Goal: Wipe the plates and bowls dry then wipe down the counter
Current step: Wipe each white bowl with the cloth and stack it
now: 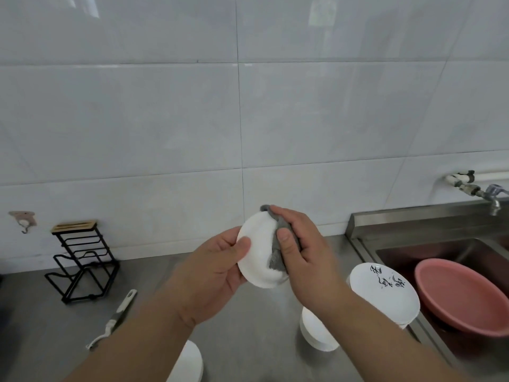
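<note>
My left hand (217, 267) grips a small white bowl (257, 244) by its left rim, held tilted above the steel counter (248, 334). My right hand (298, 248) holds a grey cloth (276, 257) pressed against the bowl's right side, thumb on top of the cloth. A stack of white plates (385, 296) with black lettering sits on the counter beside the sink. White bowls (316, 334) stand under my right forearm. Another white bowl (190, 365) shows near the bottom edge, partly hidden by my left arm.
A steel sink (440, 252) at the right holds a pink basin (460, 296), with a tap (493, 197) on the wall above. A black wire rack (82, 260) stands at the back left. A peeler with a white handle (115, 318) lies on the counter.
</note>
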Tool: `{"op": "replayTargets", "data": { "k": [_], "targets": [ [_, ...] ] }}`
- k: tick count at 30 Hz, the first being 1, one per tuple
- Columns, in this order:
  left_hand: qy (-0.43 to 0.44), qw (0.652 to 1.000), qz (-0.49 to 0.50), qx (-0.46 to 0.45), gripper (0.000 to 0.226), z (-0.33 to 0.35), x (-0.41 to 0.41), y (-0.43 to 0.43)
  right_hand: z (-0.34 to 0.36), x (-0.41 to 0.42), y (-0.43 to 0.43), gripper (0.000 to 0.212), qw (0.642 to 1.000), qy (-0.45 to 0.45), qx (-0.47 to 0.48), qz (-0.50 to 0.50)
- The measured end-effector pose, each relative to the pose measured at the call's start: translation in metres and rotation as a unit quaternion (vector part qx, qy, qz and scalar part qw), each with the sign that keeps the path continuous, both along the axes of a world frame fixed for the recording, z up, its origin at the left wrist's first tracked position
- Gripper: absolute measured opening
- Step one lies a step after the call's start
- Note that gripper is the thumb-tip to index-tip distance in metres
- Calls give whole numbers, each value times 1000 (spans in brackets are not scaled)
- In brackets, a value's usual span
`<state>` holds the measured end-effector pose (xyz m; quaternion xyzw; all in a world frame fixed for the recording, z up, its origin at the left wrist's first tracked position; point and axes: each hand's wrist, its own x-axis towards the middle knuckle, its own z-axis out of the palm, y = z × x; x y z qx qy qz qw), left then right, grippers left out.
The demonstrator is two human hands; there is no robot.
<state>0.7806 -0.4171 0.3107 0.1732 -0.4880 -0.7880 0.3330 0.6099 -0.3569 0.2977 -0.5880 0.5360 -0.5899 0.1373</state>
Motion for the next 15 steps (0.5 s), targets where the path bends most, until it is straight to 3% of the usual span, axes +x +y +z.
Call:
{"op": "replayTargets", "data": {
  "k": [4,6,9,11,13,15],
  "targets": [
    [36,999,-10,20,50,-18,-6,18,-16,21,2,50,977,-203,56,-40],
    [8,1000,-21,8,53,-16,0,14,-16,12,4,47,982,-176,69,-12],
    [-29,999,-21,12,53,-5,6,2,-7,-6,5,34,998,-23,60,16],
    [-25,1000,4,3,50,-4,2,3,-2,-8,6,34,1000,20,19,5],
    [7,999,34,10,45,-8,-6,12,-5,2,9,39,999,-12,-24,-46],
    [35,998,39,23,41,-18,-12,23,-13,19,13,44,990,-116,6,-86]
  ]
}}
